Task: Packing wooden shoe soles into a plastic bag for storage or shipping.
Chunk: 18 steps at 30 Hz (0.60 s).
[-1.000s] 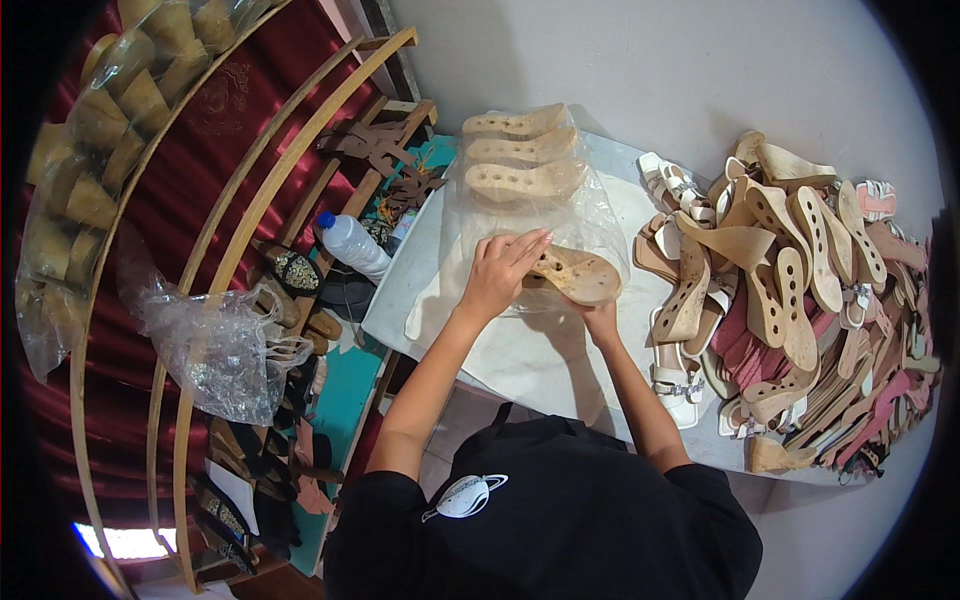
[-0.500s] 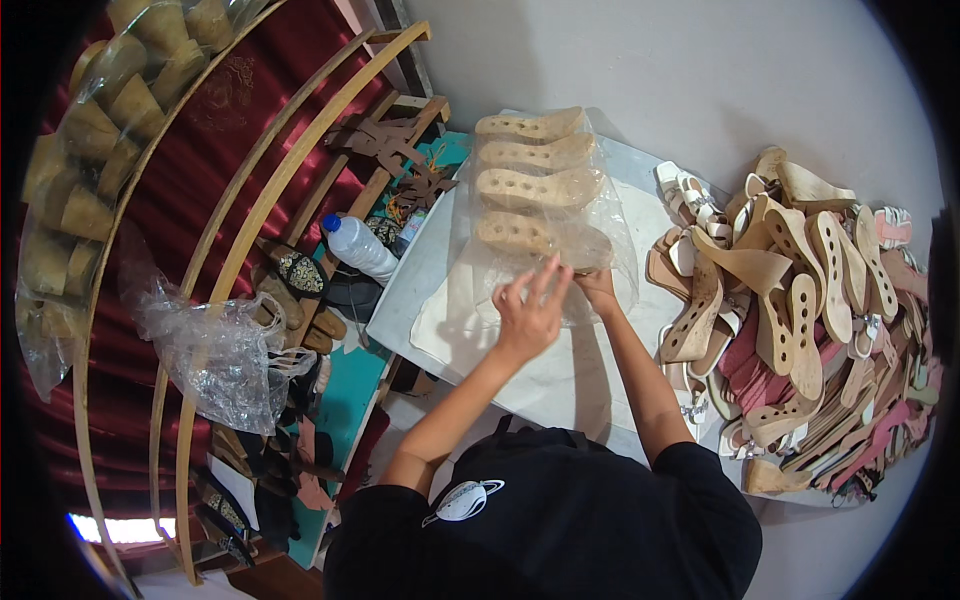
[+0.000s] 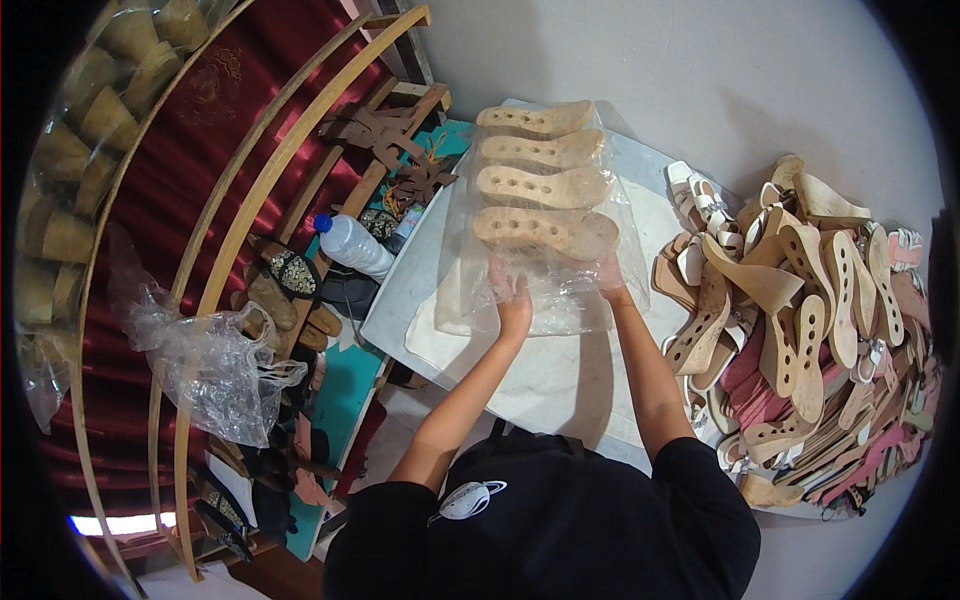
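Several pale wooden wedge soles (image 3: 545, 185), each with a row of holes, lie one behind another inside a clear plastic bag (image 3: 628, 235) on the table. At the near side of the nearest sole (image 3: 540, 232) are both my hands, seen partly through the plastic. My left hand (image 3: 512, 292) is just below that sole's middle, fingers apart and pointing forward, with nothing visible in them. By the sole's wider right end, my right hand (image 3: 612, 278) has its fingers mostly hidden by the plastic and the sole's edge.
A grey-topped table (image 3: 400, 320) carries a white cloth (image 3: 440, 345). Loose wedge soles and sandals (image 3: 800, 290) form a big heap on the right. To the left are a water bottle (image 3: 352, 245), a teal shelf (image 3: 345, 385), a crumpled plastic bag (image 3: 225, 375) and curved wooden rails (image 3: 255, 185).
My left hand has come down from over the nearest sole to its near side. That sole now shows fully and lies straighter. My right hand has shifted slightly right and forward.
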Available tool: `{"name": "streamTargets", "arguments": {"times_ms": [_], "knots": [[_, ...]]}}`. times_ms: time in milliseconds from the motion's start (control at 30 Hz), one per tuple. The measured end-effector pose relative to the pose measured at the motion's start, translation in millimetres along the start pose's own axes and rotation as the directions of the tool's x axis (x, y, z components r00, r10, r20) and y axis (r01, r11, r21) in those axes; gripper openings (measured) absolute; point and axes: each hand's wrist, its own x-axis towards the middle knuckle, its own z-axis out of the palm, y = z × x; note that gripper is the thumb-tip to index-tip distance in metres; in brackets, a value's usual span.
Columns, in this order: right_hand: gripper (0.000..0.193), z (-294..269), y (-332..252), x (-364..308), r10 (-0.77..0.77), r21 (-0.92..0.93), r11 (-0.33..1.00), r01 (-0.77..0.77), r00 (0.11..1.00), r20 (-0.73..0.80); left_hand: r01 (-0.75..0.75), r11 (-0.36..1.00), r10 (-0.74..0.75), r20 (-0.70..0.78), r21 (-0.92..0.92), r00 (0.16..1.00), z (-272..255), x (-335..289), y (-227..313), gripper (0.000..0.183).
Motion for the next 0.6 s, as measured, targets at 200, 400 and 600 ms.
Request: {"name": "streamTargets", "arguments": {"times_ms": [200,400,600], "knots": [[0.071,-6.8,-3.0,11.2,-0.042,-0.034,0.998,0.045,0.995,0.087,0.011,0.995,-0.022,-0.108,-0.1,0.994,16.6,28.7,-17.6,0.071],[0.076,1.5,-14.7,7.9,0.023,-0.004,1.0,-0.023,1.0,-0.006,0.165,0.981,-0.176,-0.117,-0.099,0.977,12.6,34.8,-25.1,0.073],[0.074,7.9,-19.0,11.5,0.053,0.035,0.998,-0.053,0.999,-0.011,0.044,0.981,-0.073,-0.152,-0.19,0.986,12.8,31.1,-13.0,0.076]]}}
